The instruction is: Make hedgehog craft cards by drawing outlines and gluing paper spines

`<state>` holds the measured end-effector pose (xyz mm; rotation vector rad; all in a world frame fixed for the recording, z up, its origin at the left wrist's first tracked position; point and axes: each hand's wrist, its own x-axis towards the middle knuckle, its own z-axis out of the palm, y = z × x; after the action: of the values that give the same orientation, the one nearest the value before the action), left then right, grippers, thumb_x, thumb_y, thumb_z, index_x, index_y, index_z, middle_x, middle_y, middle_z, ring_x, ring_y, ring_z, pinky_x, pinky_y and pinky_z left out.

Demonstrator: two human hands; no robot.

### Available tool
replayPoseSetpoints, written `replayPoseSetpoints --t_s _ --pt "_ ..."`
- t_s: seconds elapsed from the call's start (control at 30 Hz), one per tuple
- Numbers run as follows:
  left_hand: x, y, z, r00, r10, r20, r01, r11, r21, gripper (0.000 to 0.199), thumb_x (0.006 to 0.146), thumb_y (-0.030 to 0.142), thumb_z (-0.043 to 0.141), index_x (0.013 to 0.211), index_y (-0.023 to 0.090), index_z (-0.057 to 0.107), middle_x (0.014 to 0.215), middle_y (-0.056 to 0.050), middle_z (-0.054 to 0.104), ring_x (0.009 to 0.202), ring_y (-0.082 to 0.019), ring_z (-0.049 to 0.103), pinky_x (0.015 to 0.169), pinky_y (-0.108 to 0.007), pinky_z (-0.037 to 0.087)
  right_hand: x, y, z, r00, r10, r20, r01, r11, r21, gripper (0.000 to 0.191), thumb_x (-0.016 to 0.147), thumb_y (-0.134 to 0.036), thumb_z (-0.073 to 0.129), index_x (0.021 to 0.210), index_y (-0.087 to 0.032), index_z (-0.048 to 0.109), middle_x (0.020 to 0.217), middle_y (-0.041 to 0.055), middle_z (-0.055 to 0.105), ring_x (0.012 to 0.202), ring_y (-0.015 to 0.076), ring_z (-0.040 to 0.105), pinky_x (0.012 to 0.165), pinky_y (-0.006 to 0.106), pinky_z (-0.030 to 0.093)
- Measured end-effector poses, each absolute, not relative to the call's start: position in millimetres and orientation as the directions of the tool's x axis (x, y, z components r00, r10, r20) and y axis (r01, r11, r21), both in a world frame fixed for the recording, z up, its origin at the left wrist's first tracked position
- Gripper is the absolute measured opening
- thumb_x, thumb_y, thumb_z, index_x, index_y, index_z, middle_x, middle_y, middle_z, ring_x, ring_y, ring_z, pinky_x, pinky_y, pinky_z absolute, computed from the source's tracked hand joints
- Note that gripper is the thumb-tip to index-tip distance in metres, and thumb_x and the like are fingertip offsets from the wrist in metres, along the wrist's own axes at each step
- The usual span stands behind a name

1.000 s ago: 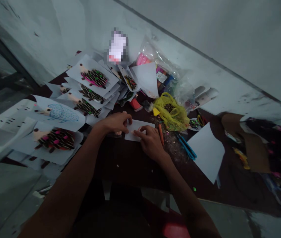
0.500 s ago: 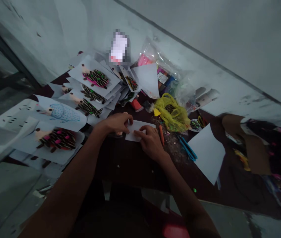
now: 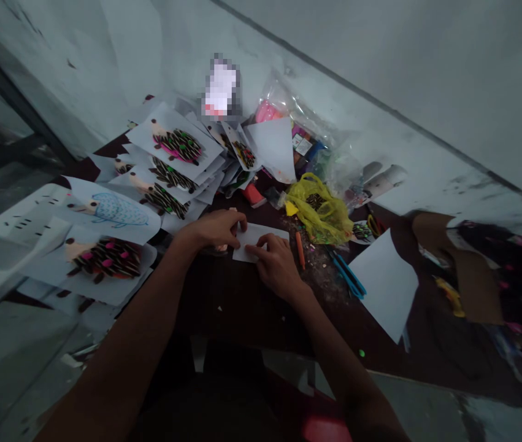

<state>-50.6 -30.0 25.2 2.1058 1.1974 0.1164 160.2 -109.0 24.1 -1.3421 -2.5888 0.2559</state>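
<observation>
A small rectangular piece of white paper [image 3: 265, 234], blank on its visible face, lies flat and slightly skewed on the dark tabletop [image 3: 224, 319]. The right hand [image 3: 278, 265] covers its lower edge; the left hand [image 3: 214, 229] overlaps its left end.

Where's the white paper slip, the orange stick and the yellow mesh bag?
White paper slip [image 3: 270, 232]: head view, on its bare upper right part.
Orange stick [image 3: 300, 250]: head view, on its middle.
Yellow mesh bag [image 3: 320, 212]: head view, on its bunched middle.
</observation>
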Motion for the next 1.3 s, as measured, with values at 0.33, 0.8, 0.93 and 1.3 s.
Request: replayPoseSetpoints --t_s 0.33,0.8,0.93,1.3 --pt "-51.0 -29.9 24.0 0.573 0.783 -0.243 0.719 -0.338 0.607 0.038 0.07 0.032 0.069 0.106 0.021 0.064 0.092 -0.002 0.063 0.08 -0.019 0.059 0.065 -0.026 0.04 165.0 -112.7 22.1 -0.509 0.849 0.142 0.798 0.528 -0.29 0.046 0.084 -0.002 0.05 0.118 -0.025 0.071 0.111 0.0078 0.06 0.102 0.0209 0.053 0.091 0.037 0.037" --pt "-51.0 -29.4 23.7 0.574 0.781 -0.246 0.717 -0.334 0.612 0.04 0.069 0.033 0.069 0.106 0.021 0.064 0.094 -0.003 0.063 0.081 -0.019 0.059 0.066 -0.027 0.041 166.6 -117.6 23.3 -0.546 0.822 0.159 0.791 0.569 -0.225 0.048 0.086 -0.003 0.05 0.124 -0.027 0.069 0.116 0.009 0.059 0.103 0.0219 0.052 0.093 0.039 0.038" --pt "-50.5 -30.7 25.1 0.56 0.79 -0.25 0.726 -0.321 0.608 0.039 0.069 0.031 0.07 0.106 0.021 0.064 0.095 -0.003 0.064 0.082 -0.019 0.059 0.067 -0.027 0.04 165.6 -118.3 22.3 -0.552 0.822 0.137 0.806 0.569 -0.167 0.042 0.091 -0.009 0.05 0.124 -0.028 0.068 0.118 0.0093 0.06 0.104 0.0227 0.052 0.092 0.039 0.037" --pt "-50.5 -30.7 23.7 0.571 0.787 -0.233 0.71 -0.331 0.621 0.039 0.069 0.03 0.069 0.106 0.019 0.065 0.09 -0.002 0.063 0.078 -0.018 0.059 0.062 -0.025 0.038 171.8 -116.0 25.2 -0.497 0.846 0.192 0.825 0.53 -0.196 0.048 0.084 -0.003 0.052 0.12 -0.028 0.071 0.11 0.007 0.062 0.096 0.0202 0.054 0.091 0.037 0.037"
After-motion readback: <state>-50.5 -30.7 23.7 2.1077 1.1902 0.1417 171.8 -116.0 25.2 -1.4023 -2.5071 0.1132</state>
